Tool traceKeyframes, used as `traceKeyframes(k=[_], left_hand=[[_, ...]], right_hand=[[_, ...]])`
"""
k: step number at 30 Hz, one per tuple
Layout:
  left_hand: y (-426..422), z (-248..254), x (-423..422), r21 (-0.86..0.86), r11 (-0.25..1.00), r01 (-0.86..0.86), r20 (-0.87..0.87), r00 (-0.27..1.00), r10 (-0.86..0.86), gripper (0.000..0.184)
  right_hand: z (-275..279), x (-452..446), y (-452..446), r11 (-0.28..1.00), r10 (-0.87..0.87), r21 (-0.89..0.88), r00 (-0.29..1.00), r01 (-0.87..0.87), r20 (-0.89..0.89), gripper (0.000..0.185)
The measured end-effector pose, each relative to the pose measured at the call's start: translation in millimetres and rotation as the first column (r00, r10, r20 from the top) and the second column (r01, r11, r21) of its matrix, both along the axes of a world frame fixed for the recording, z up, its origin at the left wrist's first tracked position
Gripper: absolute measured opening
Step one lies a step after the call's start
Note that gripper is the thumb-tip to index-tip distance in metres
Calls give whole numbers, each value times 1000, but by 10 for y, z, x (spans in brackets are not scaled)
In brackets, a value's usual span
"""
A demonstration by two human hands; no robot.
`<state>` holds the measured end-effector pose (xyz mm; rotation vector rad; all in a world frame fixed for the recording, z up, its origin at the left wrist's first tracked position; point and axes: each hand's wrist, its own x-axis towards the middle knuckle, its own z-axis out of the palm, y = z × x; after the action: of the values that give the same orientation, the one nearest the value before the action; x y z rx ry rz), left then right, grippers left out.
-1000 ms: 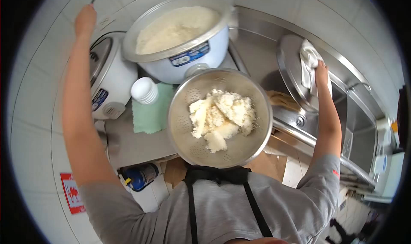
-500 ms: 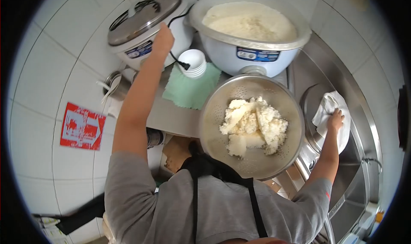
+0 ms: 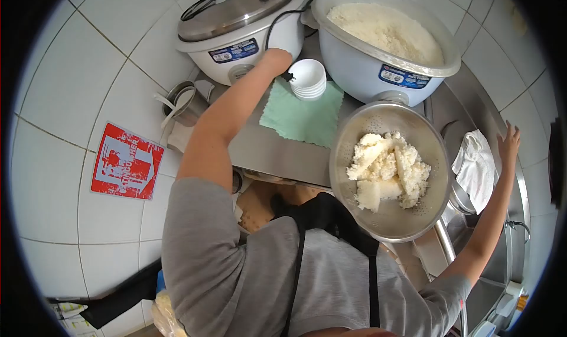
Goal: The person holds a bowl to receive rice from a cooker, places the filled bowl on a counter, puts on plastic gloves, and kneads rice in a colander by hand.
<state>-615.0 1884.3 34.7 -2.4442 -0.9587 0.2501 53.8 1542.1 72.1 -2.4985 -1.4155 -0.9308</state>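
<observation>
Clasping a thin, black, curving cord (image 3: 271, 28) in the left grip (image 3: 276, 61) — holding the right grip (image 3: 509, 141) wide open.

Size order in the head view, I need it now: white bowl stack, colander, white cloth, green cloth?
1. Colander
2. Green cloth, though partly covered
3. White cloth
4. White bowl stack

1 head view, looking steeply down over counter (image 3: 289, 160).

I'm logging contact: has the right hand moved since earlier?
Yes: against the sink's back rim, the right hand has shifted nearer, off the white cloth.
</observation>
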Motion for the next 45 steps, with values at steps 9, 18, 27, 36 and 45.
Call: traceKeyframes(k=[9,18,27,36,45], left_hand=[[261,24,198,-428,888,-169,83,971,225,56],[297,4,226,-436,899,32,379,913,152,24],[-188,350,-255,26,834,551,850,427,-309,16],[-634,315,-488,-123,514,849,898,-124,421,37],[-1591,108,-59,-222,-58,973,547,174,819,90]], right_hand=[[1449,-2648,436,872,477,160,876,-463,-69,44],[1267,-4529,885,752,657,154,714,-640,-243,40],[728,-4955,1401,771,580,28,684,-636,-442,34],[636,-5337,1837,733,653,21,695,-680,-301,30],[805,-4621,928,697,699,264,548,-667,-460,34]])
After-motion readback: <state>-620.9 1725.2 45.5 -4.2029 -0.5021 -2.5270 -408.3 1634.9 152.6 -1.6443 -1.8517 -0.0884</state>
